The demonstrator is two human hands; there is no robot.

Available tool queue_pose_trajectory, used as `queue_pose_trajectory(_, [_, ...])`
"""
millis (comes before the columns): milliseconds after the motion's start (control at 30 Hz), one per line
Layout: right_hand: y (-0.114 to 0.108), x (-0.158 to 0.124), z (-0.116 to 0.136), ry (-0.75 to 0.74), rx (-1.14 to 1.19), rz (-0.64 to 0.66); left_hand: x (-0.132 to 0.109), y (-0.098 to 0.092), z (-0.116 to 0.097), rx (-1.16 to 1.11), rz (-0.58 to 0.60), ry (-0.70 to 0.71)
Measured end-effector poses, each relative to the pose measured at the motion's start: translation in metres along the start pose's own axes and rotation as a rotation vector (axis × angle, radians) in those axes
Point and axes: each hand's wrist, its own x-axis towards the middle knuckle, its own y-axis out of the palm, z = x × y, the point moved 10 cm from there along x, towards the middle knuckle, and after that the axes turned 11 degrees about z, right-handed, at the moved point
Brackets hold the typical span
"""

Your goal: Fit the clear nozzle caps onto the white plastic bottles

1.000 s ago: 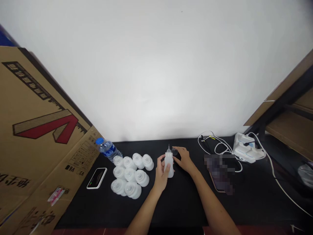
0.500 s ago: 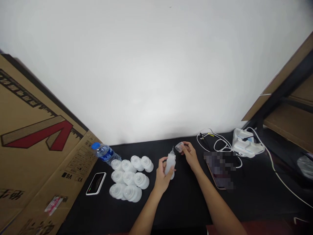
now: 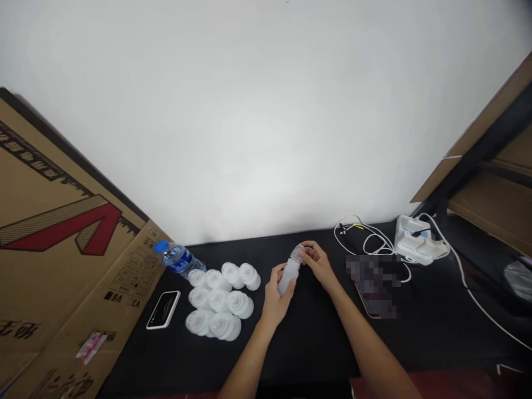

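Note:
My left hand (image 3: 277, 291) is closed around a translucent white squeeze bottle (image 3: 290, 275), which leans a little to the right. Between the fingers of my right hand (image 3: 319, 265) is a clear plastic cap (image 3: 296, 253), sitting over the bottle's nozzle end. Whether the cap is pressed fully down I cannot tell. To the left of my hands, several similar white bottles (image 3: 218, 300) stand upright in rough rows on the black table (image 3: 316, 343).
A water bottle with a blue cap (image 3: 178, 258) and a white-framed device (image 3: 163, 310) lie left, beside a large cardboard box (image 3: 78, 266). On the right are a phone (image 3: 369, 293), white cables (image 3: 384, 244) and a white power strip (image 3: 418, 241). A white wall rises behind.
My right hand has moved left, bringing the cap from beside the nozzle onto the squeeze bottle's top. My left hand still holds the bottle, now tilted a bit more.

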Motion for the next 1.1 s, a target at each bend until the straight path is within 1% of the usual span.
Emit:
queue_pose_trajectory(167, [0.008, 0.001, -0.01, 0.023, -0.011, 0.098, 0.0, -0.001, -0.003, 0.055, -0.005, -0.013])
queue_pose_trajectory(233, [0.009, 0.001, -0.009, 0.019, -0.05, 0.109, -0.001, -0.004, -0.004, 0.085, -0.025, -0.019])
queue_pose_trajectory(400, [0.005, 0.002, -0.006, 0.01, -0.155, 0.084, -0.001, -0.009, -0.005, 0.116, -0.074, -0.024])
queue_pose_trajectory(733, [0.003, 0.001, -0.017, 0.06, -0.087, 0.082, -0.004, -0.01, -0.004, 0.158, -0.087, -0.029])
queue_pose_trajectory(867, [0.004, 0.0, -0.014, 0.057, -0.108, 0.071, -0.006, -0.009, -0.001, 0.114, -0.097, -0.028])
queue_pose_trajectory(1100, [0.005, -0.002, -0.006, 0.055, -0.127, 0.068, -0.008, -0.006, 0.002, 0.066, -0.11, 0.024])
